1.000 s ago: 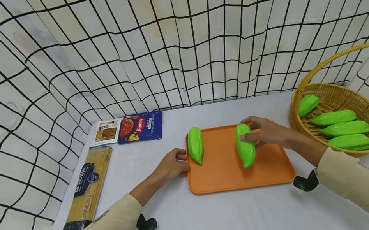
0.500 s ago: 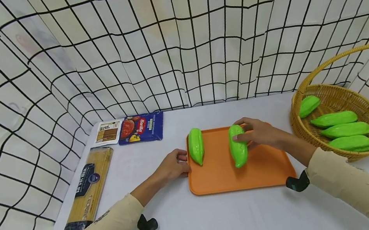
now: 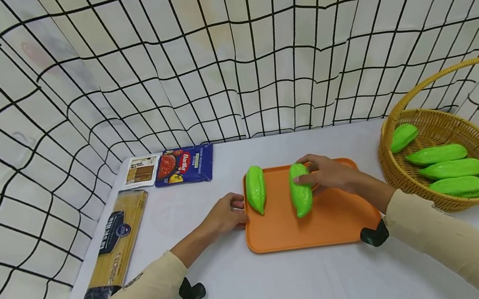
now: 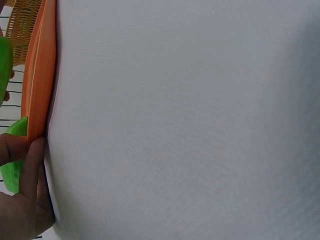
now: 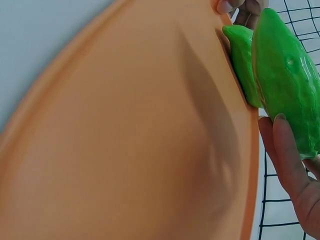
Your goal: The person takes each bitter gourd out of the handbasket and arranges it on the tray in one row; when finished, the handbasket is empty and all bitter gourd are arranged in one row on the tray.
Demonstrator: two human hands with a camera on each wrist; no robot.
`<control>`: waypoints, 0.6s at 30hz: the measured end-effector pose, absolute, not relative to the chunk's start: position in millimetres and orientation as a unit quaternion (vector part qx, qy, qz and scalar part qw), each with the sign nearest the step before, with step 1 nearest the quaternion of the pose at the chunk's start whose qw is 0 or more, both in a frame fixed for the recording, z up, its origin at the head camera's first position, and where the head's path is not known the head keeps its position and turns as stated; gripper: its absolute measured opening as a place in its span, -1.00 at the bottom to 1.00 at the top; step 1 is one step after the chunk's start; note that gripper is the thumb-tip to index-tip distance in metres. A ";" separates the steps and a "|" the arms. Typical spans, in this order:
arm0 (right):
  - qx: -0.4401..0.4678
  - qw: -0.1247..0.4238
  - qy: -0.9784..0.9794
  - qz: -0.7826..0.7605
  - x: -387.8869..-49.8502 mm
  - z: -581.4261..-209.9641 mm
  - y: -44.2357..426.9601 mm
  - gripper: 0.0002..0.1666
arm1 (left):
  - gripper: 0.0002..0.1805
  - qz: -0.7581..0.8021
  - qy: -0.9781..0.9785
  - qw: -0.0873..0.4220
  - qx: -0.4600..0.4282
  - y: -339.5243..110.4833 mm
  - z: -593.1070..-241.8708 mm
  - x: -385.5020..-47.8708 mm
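Observation:
An orange tray (image 3: 288, 234) lies on the white table, with one green vegetable-like piece (image 3: 256, 190) resting along its left end. My left hand (image 3: 223, 215) pinches the tray's left rim between thumb and fingers, as the left wrist view also shows at the rim (image 4: 42, 75). In my right hand (image 3: 328, 174) a second green piece (image 3: 301, 192) is gripped from its right side. The right wrist view shows this held piece (image 5: 285, 75) above the tray, its shadow on the tray surface, and the right hand's fingers (image 5: 287, 155) around its lower part.
A wicker basket (image 3: 389, 169) with a tall handle stands at the right, several green pieces (image 3: 453, 169) inside. At the left lie a pasta pack (image 3: 117, 243), a blue Barilla pouch (image 3: 195, 164) and a small white packet (image 3: 140, 171). Black netting over white cloth rises behind the table.
My right hand has moved left over the tray with the green piece, closer to the one lying there. The left hand stays at the tray's rim.

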State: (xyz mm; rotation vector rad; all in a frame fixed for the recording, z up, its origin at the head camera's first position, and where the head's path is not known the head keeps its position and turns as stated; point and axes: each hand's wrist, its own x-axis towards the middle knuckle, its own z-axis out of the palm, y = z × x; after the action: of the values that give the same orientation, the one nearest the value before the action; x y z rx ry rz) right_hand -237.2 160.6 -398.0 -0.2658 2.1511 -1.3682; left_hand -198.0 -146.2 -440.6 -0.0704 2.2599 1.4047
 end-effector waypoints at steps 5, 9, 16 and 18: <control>-0.096 0.288 0.804 -0.512 -241.8 -399.0 153.9 -0.19 | -0.31 0.517 0.822 0.237 -0.027 -145.7 -439.6 -198.3; -0.095 0.288 0.802 -0.514 -245.6 -400.8 149.6 -0.18 | -0.31 0.521 0.820 0.237 -0.026 -145.1 -439.0 -198.0; -0.094 0.288 0.800 -0.517 -249.3 -402.4 143.5 -0.19 | -0.31 0.519 0.821 0.234 -0.030 -144.3 -438.7 -197.7; -0.098 0.291 0.797 -0.519 -249.8 -403.3 142.0 -0.20 | -0.31 0.518 0.822 0.234 -0.030 -144.6 -439.5 -197.5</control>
State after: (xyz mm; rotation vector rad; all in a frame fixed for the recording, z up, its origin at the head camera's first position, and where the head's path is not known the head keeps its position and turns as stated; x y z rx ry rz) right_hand -249.8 142.0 -403.3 -0.2622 2.1262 -1.3851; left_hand -197.5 -144.6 -439.5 -0.0820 2.2582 1.4218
